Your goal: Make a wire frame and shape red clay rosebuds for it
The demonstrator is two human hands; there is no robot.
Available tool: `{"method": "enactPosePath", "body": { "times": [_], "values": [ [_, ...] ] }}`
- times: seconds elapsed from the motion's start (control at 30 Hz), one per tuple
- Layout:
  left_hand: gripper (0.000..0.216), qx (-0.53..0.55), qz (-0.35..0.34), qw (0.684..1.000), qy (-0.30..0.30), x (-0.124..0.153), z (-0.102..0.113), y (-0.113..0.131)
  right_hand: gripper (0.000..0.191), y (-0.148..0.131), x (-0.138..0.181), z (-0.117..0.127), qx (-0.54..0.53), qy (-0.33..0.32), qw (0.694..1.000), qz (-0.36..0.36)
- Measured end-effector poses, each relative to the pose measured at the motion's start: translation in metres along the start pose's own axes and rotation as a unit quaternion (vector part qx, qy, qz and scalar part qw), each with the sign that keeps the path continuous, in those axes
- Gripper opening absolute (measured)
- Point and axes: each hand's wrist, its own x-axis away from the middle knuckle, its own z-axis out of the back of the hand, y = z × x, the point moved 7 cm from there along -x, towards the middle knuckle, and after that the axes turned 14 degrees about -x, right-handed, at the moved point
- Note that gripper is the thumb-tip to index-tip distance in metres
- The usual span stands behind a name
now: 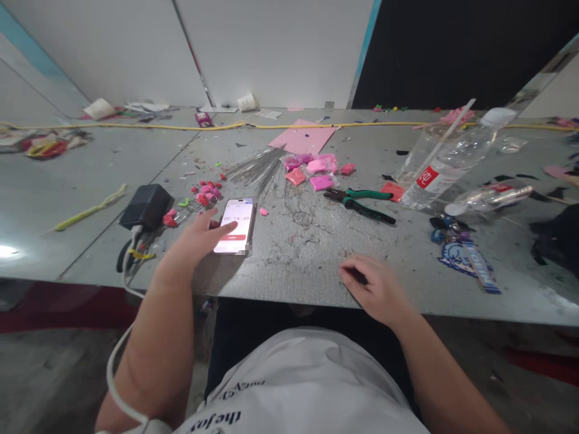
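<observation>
My left hand (194,238) is at the left side of a lit smartphone (235,235), its thumb over the screen and its fingers at the phone's left edge. The screen reads 00:14:30 above a red button. Near the table's front edge, my right hand (373,286) is loosely curled, and nothing shows in it. Just right of the phone lies a small pink clay piece (264,211). Pliers with green and black handles (366,205) rest beyond my right hand. Thin loose wire (307,220) lies between pliers and phone.
Red and pink clay bits (208,193) and a black power adapter (145,208) are left. Bagged clay (321,164), a wire bundle (262,166) and pink sheet (303,138) lie farther back. A plastic bottle (446,172) and a blue keychain (470,259) are right. A yellow cable (181,127) crosses behind.
</observation>
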Motion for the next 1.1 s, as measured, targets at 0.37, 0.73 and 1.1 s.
{"method": "enactPosePath", "body": {
  "times": [0.37,0.73,1.1],
  "values": [
    [0.089,-0.243,-0.086,0.963,0.085,0.063,-0.020,0.013,0.015,0.000,-0.001,-0.001,0.002,-0.005,1.000,-0.012],
    [0.089,-0.279,-0.107,0.948,0.108,0.032,-0.022,0.051,0.014,0.001,-0.001,-0.001,0.007,-0.001,1.000,-0.012],
    [0.033,-0.142,-0.535,0.831,0.041,0.110,-0.068,0.231,0.019,0.001,-0.005,-0.001,0.040,0.001,0.999,-0.013]
  ]
}}
